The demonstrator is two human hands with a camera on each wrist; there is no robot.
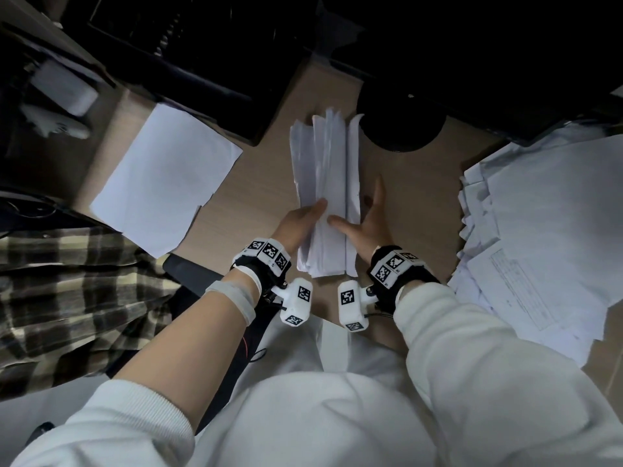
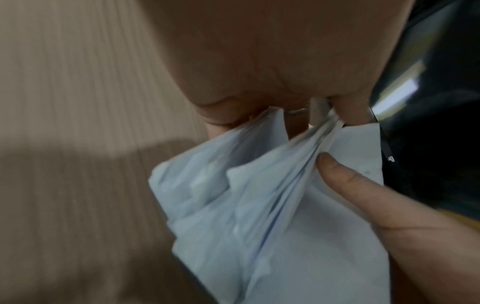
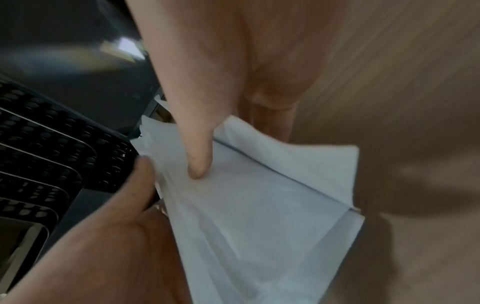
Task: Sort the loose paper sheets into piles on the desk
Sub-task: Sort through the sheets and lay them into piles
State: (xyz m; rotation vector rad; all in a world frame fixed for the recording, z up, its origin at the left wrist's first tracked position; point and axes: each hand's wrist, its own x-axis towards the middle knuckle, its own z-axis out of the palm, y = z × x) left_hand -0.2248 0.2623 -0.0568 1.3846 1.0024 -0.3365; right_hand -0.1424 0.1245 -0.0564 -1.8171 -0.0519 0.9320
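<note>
White paper bundle (image 1: 325,193), both hands' grip

- Your left hand (image 1: 300,219) and right hand (image 1: 367,220) grip a paper bundle (image 1: 325,183) from both sides.
- Neat pile (image 1: 165,176) lies left on the counter (image 1: 404,183); loose sheets (image 1: 546,210) lie right.

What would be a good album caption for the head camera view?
Both hands, left and right, hold a sheaf of paper sheets on edge above the desk.
</note>
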